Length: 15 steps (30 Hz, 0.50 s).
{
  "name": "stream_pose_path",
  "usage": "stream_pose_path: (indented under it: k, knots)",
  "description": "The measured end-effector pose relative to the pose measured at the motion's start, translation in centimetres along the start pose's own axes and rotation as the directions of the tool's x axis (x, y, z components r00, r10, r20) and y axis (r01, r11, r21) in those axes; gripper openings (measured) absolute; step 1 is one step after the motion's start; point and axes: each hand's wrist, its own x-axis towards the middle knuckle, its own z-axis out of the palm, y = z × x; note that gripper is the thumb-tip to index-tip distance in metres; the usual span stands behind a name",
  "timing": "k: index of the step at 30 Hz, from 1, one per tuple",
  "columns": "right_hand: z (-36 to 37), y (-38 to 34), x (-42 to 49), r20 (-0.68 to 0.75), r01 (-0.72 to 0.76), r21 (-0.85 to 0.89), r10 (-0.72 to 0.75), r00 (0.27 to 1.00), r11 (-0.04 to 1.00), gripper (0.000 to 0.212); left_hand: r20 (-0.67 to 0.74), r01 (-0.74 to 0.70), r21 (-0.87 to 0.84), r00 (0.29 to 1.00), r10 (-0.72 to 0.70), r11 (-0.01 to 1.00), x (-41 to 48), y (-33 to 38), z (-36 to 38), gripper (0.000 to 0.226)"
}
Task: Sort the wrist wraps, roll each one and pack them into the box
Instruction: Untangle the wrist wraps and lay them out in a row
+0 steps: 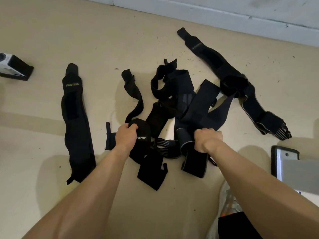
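A tangled heap of several black wrist wraps [174, 100] lies on the beige floor in front of me. My left hand [125, 135] grips a black wrap with white lettering [143, 133] at the heap's near left edge. My right hand [208, 139] is curled round a dark grey-blue wrap [200, 104] that runs up and away through the heap. One long black wrap marked XUEYING [76, 121] lies stretched out alone on the left. Another long wrap [229, 78] lies diagonally at the right. A box [14, 69], black and white, sits at the far left edge.
A white baseboard and wall [224, 12] run along the top. A black-framed object with a grey panel [290, 168] sits at the right edge. Patterned cloth and a dark garment [229, 213] show at the bottom right. Small debris dots the floor.
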Motion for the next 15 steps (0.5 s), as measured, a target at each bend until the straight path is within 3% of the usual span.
stream_pose_path:
  k: [2, 4, 8, 10, 13, 15]
  knots:
    - [-1.5, -0.1, -0.3, 0.102, -0.016, -0.029, 0.019, 0.995, 0.999, 0.035, 0.004, -0.007, 0.000, 1.000, 0.007, 1.000, 0.2, -0.2, 0.0, 0.030]
    - [-3.6, -0.5, 0.0, 0.130, 0.015, 0.030, -0.019, 0.991, 0.999, 0.053, 0.006, -0.007, 0.003, 1.000, 0.007, 1.000, 0.2, -0.3, -0.1, 0.031]
    - [-6.5, -3.2, 1.9, -0.108, 0.206, 0.365, -0.178, 0.978, 0.908, 0.099, 0.007, -0.007, -0.020, 1.000, 0.007, 1.000, 0.0, -0.2, -0.2, 0.028]
    - [-6.1, -5.0, 3.4, -0.186, 0.259, 0.455, -0.194, 0.963, 0.852, 0.090, 0.006, -0.013, -0.057, 1.000, 0.013, 0.998, 0.1, -0.2, -0.3, 0.026]
    - [-4.6, -5.9, 5.4, -0.289, 0.288, 0.559, -0.143, 0.947, 0.778, 0.045, 0.064, -0.025, -0.118, 0.997, 0.033, 0.993, 0.1, 0.1, -0.3, 0.017]
    - [-4.4, -5.4, 5.8, -0.326, 0.314, 0.717, -0.098, 0.940, 0.622, 0.025, 0.122, -0.023, -0.163, 0.992, 0.043, 0.986, 0.0, 0.4, -0.1, 0.017]
